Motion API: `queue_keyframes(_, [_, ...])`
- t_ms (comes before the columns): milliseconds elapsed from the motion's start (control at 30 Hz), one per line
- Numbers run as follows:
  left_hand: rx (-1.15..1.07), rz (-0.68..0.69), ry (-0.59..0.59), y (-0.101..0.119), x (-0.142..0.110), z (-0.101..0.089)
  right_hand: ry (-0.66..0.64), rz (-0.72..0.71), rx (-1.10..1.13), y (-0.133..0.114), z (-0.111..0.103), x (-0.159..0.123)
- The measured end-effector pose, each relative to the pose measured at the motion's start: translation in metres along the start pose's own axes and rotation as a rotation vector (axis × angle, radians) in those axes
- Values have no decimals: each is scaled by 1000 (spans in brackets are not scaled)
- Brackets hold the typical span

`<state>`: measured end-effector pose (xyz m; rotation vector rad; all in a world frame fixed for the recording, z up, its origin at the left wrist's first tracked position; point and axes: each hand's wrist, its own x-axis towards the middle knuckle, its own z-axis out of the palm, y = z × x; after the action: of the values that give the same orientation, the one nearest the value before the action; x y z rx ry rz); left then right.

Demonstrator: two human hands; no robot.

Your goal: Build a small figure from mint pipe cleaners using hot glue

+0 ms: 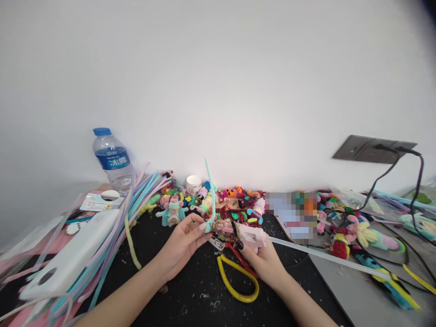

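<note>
My left hand [185,243] pinches a light-blue pipe cleaner [211,190] near its bent lower end; its long free part stands nearly upright. Closed around a pale pink hot glue gun [251,237] is my right hand [262,260]. The gun's front is wrapped in something speckled and brownish, and its tip meets the pipe cleaner at my left fingertips. Out of the gun's back runs a long translucent glue stick [327,257] to the right. Below the gun, on the black mat, lie pliers or cutters with red and yellow handles [238,290], partly hidden by my right hand.
A water bottle [114,159] and a bundle of pastel pipe cleaners [116,245] are at left, beside a white holder [75,254]. Several fuzzy figures [172,209] and a paper cup [194,185] line the wall. Black cables [417,181] hang from a wall socket [371,149] at right.
</note>
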<state>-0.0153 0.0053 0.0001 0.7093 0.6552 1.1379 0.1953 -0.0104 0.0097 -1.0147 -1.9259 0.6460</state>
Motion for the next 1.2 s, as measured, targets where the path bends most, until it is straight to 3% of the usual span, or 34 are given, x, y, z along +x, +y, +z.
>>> queue_keyframes(1000, [-142, 5, -19, -3, 2, -2, -73, -42, -182, -5, 3, 0])
queue_keyframes(1200, [-147, -15, -4, -4, 2, -3, -23, -41, -189, 0, 3, -2])
